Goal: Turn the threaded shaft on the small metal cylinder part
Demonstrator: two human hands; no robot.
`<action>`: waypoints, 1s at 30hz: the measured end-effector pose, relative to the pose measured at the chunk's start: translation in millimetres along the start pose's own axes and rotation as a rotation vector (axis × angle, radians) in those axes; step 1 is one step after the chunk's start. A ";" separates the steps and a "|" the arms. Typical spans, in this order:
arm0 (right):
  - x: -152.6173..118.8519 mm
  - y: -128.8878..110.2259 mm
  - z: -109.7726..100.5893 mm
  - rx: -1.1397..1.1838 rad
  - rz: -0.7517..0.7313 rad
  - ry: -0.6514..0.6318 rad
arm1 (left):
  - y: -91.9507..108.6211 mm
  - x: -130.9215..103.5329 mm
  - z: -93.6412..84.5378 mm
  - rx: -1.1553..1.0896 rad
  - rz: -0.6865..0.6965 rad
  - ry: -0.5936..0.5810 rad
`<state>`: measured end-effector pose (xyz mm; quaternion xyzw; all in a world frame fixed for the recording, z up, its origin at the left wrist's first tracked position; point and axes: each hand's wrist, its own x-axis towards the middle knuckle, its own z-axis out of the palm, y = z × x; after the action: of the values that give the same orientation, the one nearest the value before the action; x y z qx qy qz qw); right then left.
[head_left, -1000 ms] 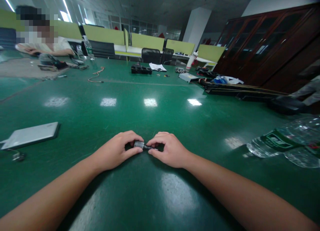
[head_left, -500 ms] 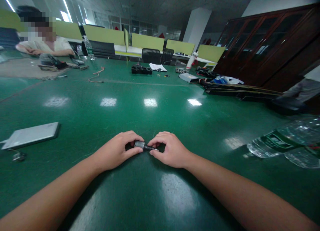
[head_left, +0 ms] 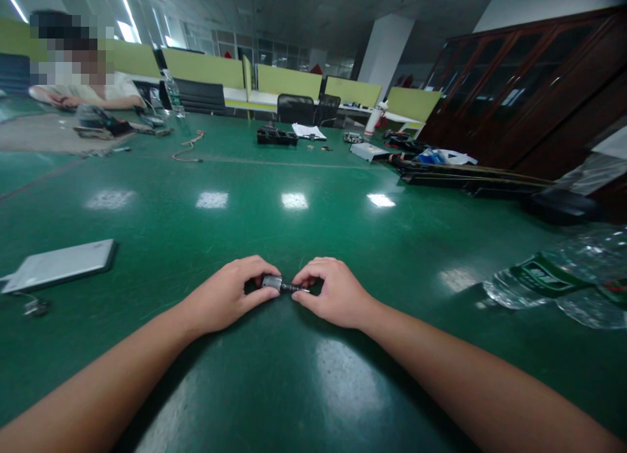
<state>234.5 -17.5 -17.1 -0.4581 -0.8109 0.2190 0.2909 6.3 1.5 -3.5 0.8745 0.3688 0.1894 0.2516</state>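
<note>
Just above the green table, a small grey cylinder with a black ribbed stem (head_left: 286, 287) lies nearly level between my hands; its exact kind I cannot make out. The thumb and fingers of my left hand (head_left: 234, 295) pinch the grey body from the left. My right hand (head_left: 334, 291) is curled, its thumb and fingertips closed about the thin stem, whose pale tip points into the right palm. Part of the grey body is hidden behind the left fingers.
A white flat device (head_left: 63, 265) lies at left beside a small metal part (head_left: 36, 306). Clear plastic bottles (head_left: 543, 280) lie at right. Farther back are a black tray-like part (head_left: 277, 136), a cord (head_left: 189, 149), long dark strips (head_left: 470, 175) and a seated person (head_left: 93, 91).
The stem has tilted slightly and sits nearer level between my right fingertips. Both hands have stayed almost in place.
</note>
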 end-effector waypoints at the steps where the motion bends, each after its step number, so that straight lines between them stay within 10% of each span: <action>1: -0.1 -0.2 -0.4 -0.005 0.007 0.002 | -0.2 0.0 0.0 -0.001 -0.002 0.003; 21: 9.8 22.6 -15.4 -0.073 0.292 0.097 | -0.4 0.6 -0.5 0.036 -0.055 0.080; 30: 4.8 14.1 -11.5 -0.082 0.187 0.015 | -1.7 0.3 0.6 0.044 -0.060 0.084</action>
<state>248.9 -5.5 -16.2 -0.5449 -0.7707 0.2085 0.2563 5.9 2.6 -5.0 0.8597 0.4091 0.2102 0.2222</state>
